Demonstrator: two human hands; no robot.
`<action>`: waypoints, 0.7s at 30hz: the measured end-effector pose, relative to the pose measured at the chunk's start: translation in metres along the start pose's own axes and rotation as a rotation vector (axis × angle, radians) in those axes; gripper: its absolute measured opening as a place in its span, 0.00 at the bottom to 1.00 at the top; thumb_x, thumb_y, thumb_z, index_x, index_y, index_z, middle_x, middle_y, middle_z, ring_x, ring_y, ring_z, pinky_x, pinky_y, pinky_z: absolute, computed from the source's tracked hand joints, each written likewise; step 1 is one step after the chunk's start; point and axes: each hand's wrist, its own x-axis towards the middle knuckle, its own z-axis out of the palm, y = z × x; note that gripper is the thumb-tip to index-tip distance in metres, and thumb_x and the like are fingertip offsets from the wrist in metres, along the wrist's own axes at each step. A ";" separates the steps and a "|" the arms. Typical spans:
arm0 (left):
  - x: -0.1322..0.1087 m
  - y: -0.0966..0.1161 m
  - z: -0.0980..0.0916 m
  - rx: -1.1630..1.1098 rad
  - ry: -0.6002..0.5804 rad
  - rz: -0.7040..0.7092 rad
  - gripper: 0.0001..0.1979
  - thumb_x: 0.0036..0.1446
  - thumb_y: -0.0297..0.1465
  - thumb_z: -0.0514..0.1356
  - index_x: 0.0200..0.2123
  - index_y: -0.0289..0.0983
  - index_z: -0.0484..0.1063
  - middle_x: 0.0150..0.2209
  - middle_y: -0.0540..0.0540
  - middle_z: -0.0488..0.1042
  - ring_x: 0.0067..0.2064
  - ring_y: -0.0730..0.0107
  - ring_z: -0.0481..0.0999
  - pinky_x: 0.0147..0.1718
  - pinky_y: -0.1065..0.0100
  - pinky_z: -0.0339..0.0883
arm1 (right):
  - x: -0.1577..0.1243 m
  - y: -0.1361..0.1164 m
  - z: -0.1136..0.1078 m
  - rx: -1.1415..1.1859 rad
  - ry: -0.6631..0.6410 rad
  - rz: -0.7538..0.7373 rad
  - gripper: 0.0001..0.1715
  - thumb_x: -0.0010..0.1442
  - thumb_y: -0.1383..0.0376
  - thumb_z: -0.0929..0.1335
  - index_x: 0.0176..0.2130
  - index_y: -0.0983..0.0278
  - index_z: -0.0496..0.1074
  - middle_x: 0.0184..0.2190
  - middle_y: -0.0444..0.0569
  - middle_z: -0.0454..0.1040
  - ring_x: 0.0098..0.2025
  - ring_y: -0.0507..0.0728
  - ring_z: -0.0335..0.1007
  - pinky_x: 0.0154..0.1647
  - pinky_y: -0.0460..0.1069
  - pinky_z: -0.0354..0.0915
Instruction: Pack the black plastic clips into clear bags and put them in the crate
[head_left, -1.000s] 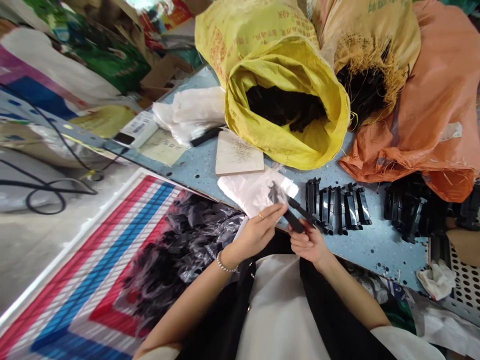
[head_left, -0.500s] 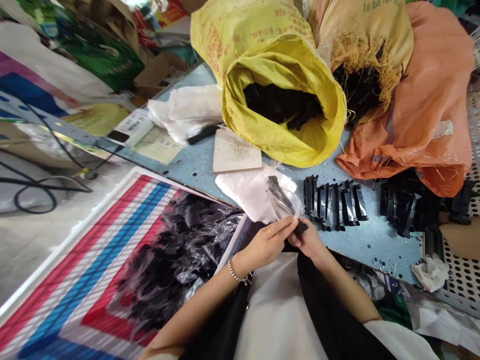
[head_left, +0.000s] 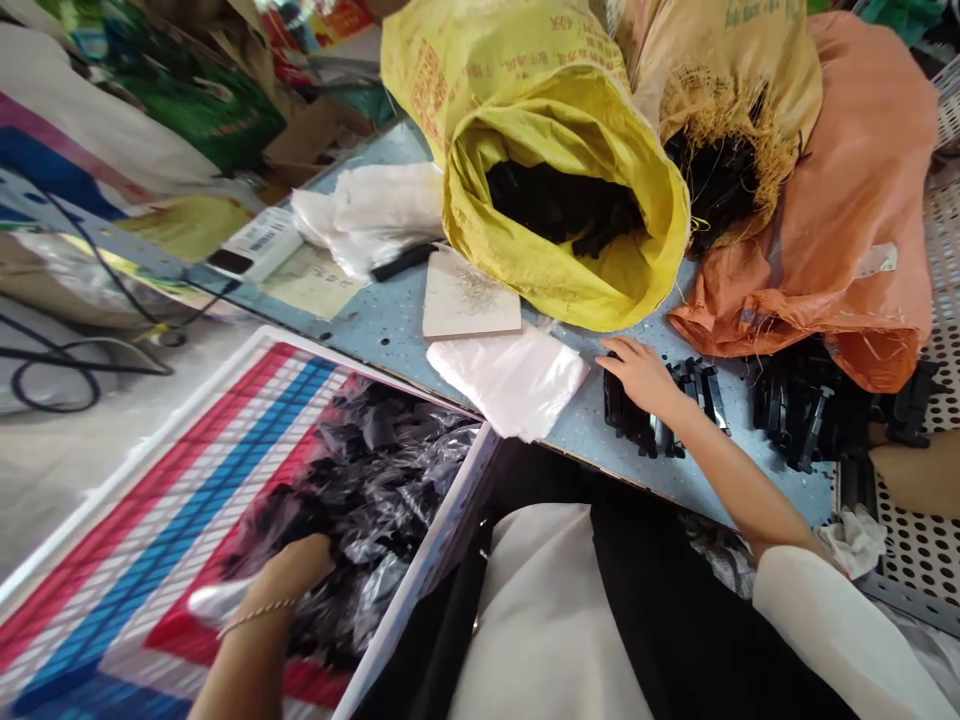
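Observation:
My left hand (head_left: 304, 565) is down in the striped box, over a heap of black parts in clear plastic bags (head_left: 375, 490). Its fingers are hidden from view, and I cannot tell whether they hold anything. On the blue table, my right hand (head_left: 641, 375) is stretched over the left end of a row of black plastic parts (head_left: 660, 430), fingers extended and apart. Just left of its fingertips lies a stack of thin clear plastic bags (head_left: 510, 380).
A yellow sack (head_left: 660, 270) with black parts inside stands open behind, beside a tan sack (head_left: 780, 150) and an orange sack (head_left: 847, 250). More black parts (head_left: 802, 410) lie right, near another person's arm (head_left: 915, 475). A square board (head_left: 469, 300) sits behind the bags.
Both hands were together at a black part in a clear bag. Now they are apart: my left hand has moved down-left into the box, my right hand up-right to the row.

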 end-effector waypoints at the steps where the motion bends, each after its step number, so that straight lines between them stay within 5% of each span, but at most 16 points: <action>1: 0.005 -0.009 0.009 0.022 -0.023 -0.039 0.12 0.43 0.38 0.57 0.14 0.40 0.63 0.14 0.46 0.71 0.22 0.51 0.77 0.24 0.57 0.74 | 0.010 0.005 -0.003 0.011 -0.032 -0.019 0.20 0.52 0.81 0.67 0.34 0.58 0.78 0.52 0.50 0.77 0.62 0.62 0.60 0.65 0.58 0.52; 4: 0.022 0.021 0.012 0.009 0.108 -0.053 0.07 0.47 0.35 0.56 0.24 0.40 0.71 0.24 0.44 0.78 0.30 0.53 0.80 0.33 0.57 0.76 | 0.025 0.012 -0.011 0.035 -0.122 -0.096 0.19 0.49 0.82 0.69 0.32 0.59 0.78 0.45 0.49 0.81 0.57 0.61 0.66 0.62 0.57 0.56; 7: 0.041 0.115 -0.006 -0.126 0.464 0.077 0.12 0.59 0.35 0.54 0.39 0.37 0.75 0.41 0.38 0.80 0.42 0.55 0.80 0.43 0.56 0.75 | 0.018 0.006 -0.029 -0.058 -0.174 -0.150 0.20 0.52 0.80 0.69 0.37 0.59 0.80 0.46 0.48 0.81 0.52 0.59 0.70 0.62 0.57 0.57; 9: 0.056 0.190 -0.016 -0.249 0.613 0.304 0.10 0.64 0.33 0.53 0.40 0.37 0.74 0.41 0.40 0.78 0.45 0.58 0.78 0.47 0.58 0.73 | 0.007 0.000 -0.044 -0.172 -0.155 -0.172 0.19 0.56 0.77 0.69 0.43 0.59 0.80 0.49 0.49 0.80 0.52 0.60 0.71 0.62 0.59 0.57; 11: 0.071 0.255 -0.019 -0.299 0.633 0.527 0.08 0.65 0.31 0.55 0.40 0.37 0.74 0.42 0.39 0.76 0.47 0.58 0.76 0.48 0.59 0.73 | -0.006 -0.005 -0.055 -0.240 -0.094 -0.176 0.18 0.60 0.71 0.68 0.49 0.58 0.79 0.52 0.51 0.78 0.54 0.62 0.71 0.61 0.60 0.59; 13: 0.087 0.298 -0.016 -0.239 0.593 0.633 0.06 0.63 0.30 0.58 0.39 0.36 0.75 0.44 0.36 0.75 0.46 0.55 0.75 0.48 0.55 0.73 | -0.020 -0.006 -0.057 -0.212 -0.010 -0.147 0.17 0.62 0.66 0.69 0.50 0.57 0.79 0.51 0.52 0.78 0.53 0.62 0.72 0.59 0.60 0.62; 16: 0.108 0.319 -0.017 -0.216 0.481 0.603 0.06 0.62 0.26 0.58 0.33 0.35 0.74 0.41 0.37 0.75 0.42 0.55 0.76 0.44 0.56 0.74 | -0.044 -0.003 -0.041 0.009 0.119 -0.014 0.15 0.59 0.62 0.73 0.47 0.56 0.79 0.42 0.48 0.80 0.46 0.61 0.75 0.54 0.58 0.67; 21: 0.126 0.299 -0.039 -0.595 0.306 0.404 0.07 0.56 0.32 0.65 0.28 0.37 0.71 0.29 0.48 0.73 0.30 0.68 0.73 0.33 0.65 0.70 | -0.075 -0.005 0.012 0.744 0.079 0.357 0.13 0.55 0.57 0.75 0.39 0.60 0.79 0.31 0.46 0.79 0.33 0.57 0.77 0.37 0.53 0.73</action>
